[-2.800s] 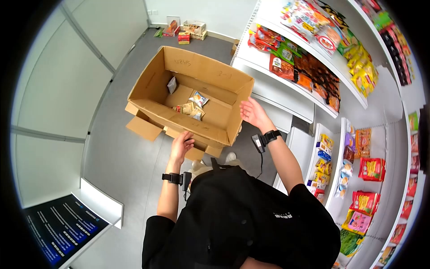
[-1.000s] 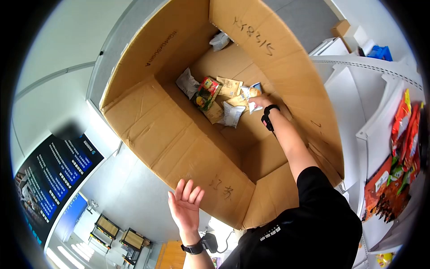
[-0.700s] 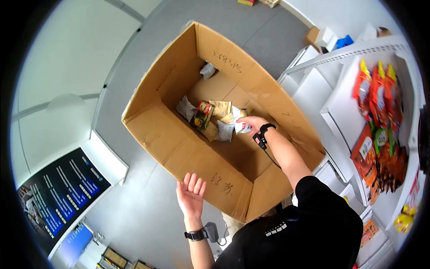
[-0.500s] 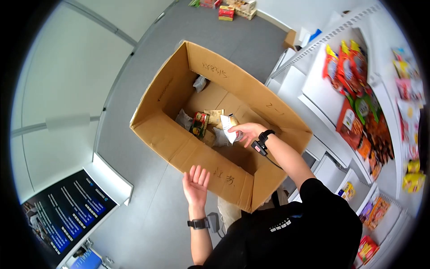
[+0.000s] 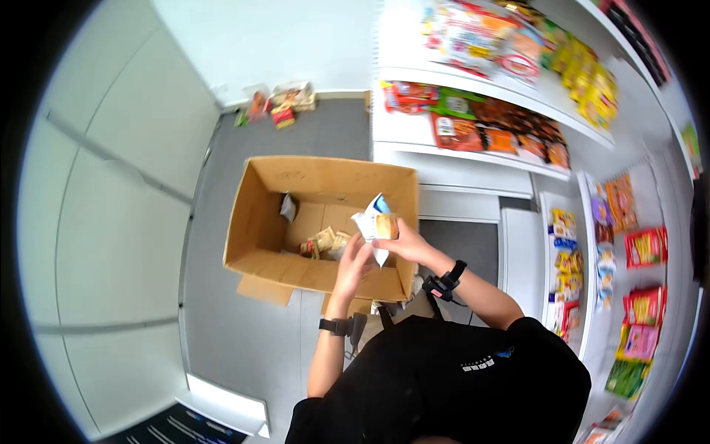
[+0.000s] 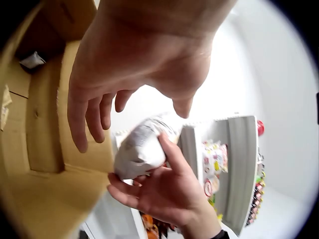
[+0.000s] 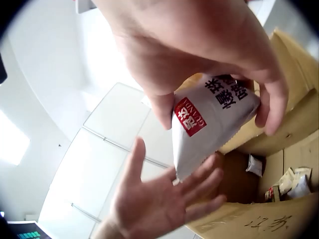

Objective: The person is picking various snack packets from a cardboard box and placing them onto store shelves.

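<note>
Gripping a white snack packet (image 7: 217,117) between right-hand fingers (image 7: 274,102), with left-hand fingers (image 6: 77,117) loosely spread just beside it.

Head view high, facing down, wrist views close — all sharing packet (image 7: 212,119), box (image 5: 333,175)

We see the grey floor (image 5: 244,325) bearing an open cardboard box (image 5: 310,277) and, by the wall (image 5: 296,44), a red-and-yellow carton (image 5: 282,116). Cream packets (image 5: 325,239) and a silvery packet (image 5: 288,208) lie on the box's bottom (image 5: 312,213). To our right, a white shelf (image 5: 403,132) carries orange-red snack bags (image 5: 455,133) and a green bag (image 5: 453,103).
</note>
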